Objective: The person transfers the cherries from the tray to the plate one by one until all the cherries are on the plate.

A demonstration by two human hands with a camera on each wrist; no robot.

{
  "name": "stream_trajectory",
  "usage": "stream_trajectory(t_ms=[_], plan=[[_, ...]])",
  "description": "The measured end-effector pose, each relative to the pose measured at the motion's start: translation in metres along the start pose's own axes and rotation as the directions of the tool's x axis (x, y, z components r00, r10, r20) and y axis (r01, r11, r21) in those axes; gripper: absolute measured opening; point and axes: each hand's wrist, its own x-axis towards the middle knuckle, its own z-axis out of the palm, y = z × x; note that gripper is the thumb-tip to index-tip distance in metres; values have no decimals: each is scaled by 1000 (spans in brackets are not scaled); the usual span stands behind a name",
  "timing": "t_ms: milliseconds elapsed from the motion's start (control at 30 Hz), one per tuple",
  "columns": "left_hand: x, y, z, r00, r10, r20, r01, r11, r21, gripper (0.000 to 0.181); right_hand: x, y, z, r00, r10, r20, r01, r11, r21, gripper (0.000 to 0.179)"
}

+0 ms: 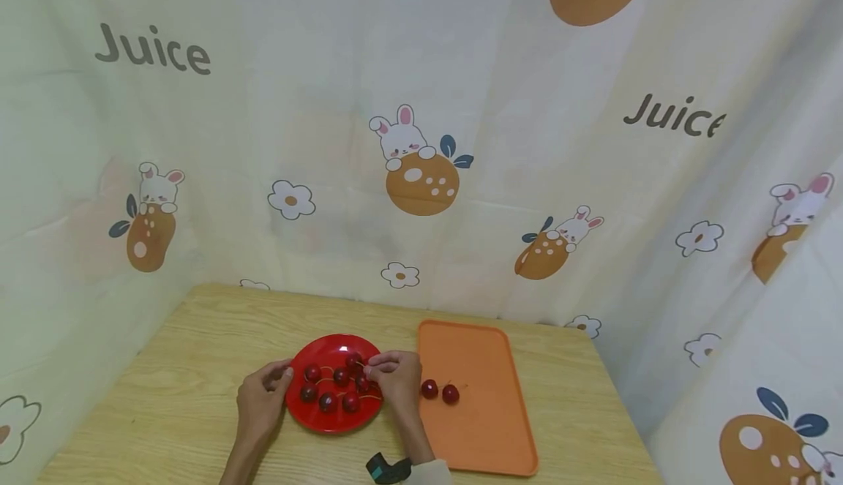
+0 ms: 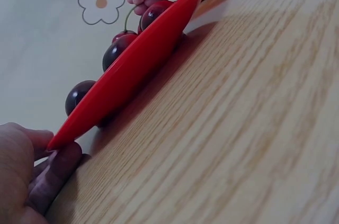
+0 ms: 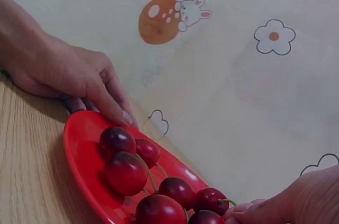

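A red plate point(image 1: 329, 423) sits on the table, holding several dark red cherries point(image 1: 328, 401) with green stems. At its left rim, my left hand point(image 1: 260, 401) grips the edge, thumb on top and fingers beneath, as the left wrist view shows. Over the plate's right side, my right hand point(image 1: 399, 379) pinches a cherry stem between thumb and fingertips. That stem's cherry point(image 3: 212, 201) is among the others on the plate in the right wrist view. Two more cherries point(image 1: 451, 393) lie on the orange tray point(image 1: 477, 434), just right of my right hand.
The tray lies right of the plate, with a low raised rim. Beneath both is a light wooden table point(image 1: 178, 390). A pale curtain point(image 1: 316, 90) printed with rabbits, fruit and flowers hangs behind the table and along its sides. A dark strap point(image 1: 388, 469) is around my right wrist.
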Motion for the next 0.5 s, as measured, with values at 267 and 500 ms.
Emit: stream_trajectory(t_ms=[267, 500], plan=[[1, -1, 1, 1000, -2, 8, 2, 1000, -1, 27, 0, 1, 5, 994, -87, -60, 75, 979, -187, 12], [0, -2, 0, 1000, 2, 11, -2, 1000, -1, 27, -1, -1, 7, 990, -121, -75, 90, 941, -326, 15]])
